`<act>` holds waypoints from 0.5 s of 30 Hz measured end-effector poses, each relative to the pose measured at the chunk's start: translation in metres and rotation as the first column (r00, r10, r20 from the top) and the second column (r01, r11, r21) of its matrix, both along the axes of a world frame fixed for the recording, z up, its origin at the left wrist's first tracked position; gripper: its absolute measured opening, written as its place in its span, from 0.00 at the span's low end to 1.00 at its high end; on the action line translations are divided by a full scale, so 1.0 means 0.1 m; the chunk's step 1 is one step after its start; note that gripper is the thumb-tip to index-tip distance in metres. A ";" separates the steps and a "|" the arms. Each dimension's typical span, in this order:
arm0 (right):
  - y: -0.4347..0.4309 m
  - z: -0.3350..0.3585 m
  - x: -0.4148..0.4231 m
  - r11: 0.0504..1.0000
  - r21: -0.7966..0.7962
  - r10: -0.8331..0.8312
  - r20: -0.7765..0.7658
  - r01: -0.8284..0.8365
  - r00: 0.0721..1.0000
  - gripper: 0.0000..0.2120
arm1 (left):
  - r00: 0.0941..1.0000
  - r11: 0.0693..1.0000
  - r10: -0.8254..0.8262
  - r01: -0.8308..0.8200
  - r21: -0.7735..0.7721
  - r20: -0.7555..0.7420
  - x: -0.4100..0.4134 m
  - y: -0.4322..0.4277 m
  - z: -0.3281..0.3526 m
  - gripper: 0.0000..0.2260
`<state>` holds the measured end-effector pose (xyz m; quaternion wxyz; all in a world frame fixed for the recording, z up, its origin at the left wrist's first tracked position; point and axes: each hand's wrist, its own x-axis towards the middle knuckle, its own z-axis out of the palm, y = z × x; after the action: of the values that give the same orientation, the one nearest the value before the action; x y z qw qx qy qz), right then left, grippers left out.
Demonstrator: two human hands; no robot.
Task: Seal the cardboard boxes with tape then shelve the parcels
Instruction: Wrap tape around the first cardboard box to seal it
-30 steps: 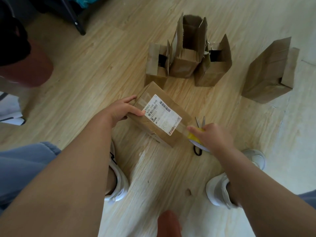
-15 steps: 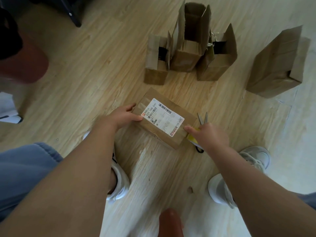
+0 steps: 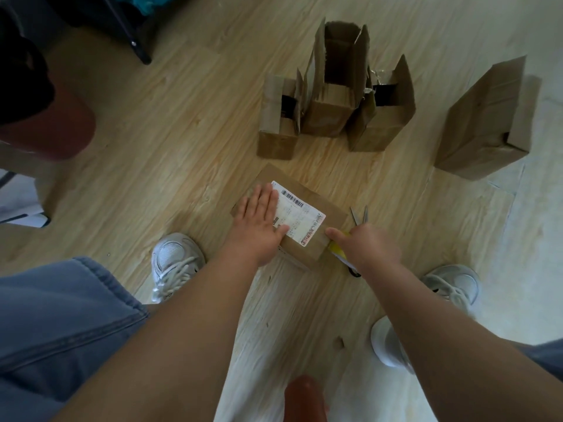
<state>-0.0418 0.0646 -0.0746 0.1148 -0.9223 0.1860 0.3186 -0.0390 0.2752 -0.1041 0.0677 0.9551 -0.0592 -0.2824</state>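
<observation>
A flat cardboard box [image 3: 330,211] with a white shipping label [image 3: 300,219] lies on the wood floor between my feet. My left hand [image 3: 260,219] presses flat on its left half, fingers straight. My right hand [image 3: 365,246] grips a yellow tape roll [image 3: 336,249] at the box's right corner, forefinger stretched onto the box edge. Scissors [image 3: 359,214] lie on the floor just behind that hand, their handles hidden under it.
Three open cardboard boxes [image 3: 332,117] stand upright in a cluster beyond the labelled box. A larger closed box [image 3: 481,126] leans at the right. A dark red stool [image 3: 51,129] is at the left. A black furniture leg [image 3: 137,47] stands at the top left.
My left hand moved from gripping the box's left corner to lying flat on its top. The right hand stayed at the right corner with the tape.
</observation>
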 end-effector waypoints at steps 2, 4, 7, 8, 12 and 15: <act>0.05 0.01 0.04 1.000 -0.004 0.010 -0.012 -0.010 1.000 0.30 | 0.999 0.998 -0.032 0.032 0.045 -0.013 0.13 0.01 0.02 0.32; 0.13 0.04 0.10 0.999 -0.013 0.038 -0.030 -0.038 0.999 0.30 | 0.998 0.997 -0.041 0.044 0.067 -0.046 0.24 0.04 0.08 0.33; 0.19 0.07 0.16 1.000 -0.003 0.027 -0.040 -0.027 0.999 0.28 | 1.000 0.996 -0.021 0.023 0.087 -0.023 0.28 0.01 0.15 0.31; 0.18 0.07 0.16 1.000 -0.002 0.017 -0.050 -0.017 0.999 0.28 | 1.000 0.997 -0.022 0.021 0.077 0.011 0.22 -0.02 0.15 0.30; 0.16 0.05 0.16 1.000 0.008 -0.002 -0.068 0.003 0.998 0.29 | 0.992 0.994 -0.076 0.084 -0.070 0.102 -0.19 -0.26 0.09 0.26; 0.16 0.04 0.16 1.000 0.003 0.022 -0.071 -0.022 0.997 0.29 | 0.996 0.995 -0.063 0.067 -0.069 0.065 -0.30 -0.31 0.03 0.25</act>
<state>-0.0260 0.0807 -0.0707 0.1054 -0.9124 0.1796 0.3524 -0.0690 0.2438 -0.1010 0.0907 0.9581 -0.1024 -0.2518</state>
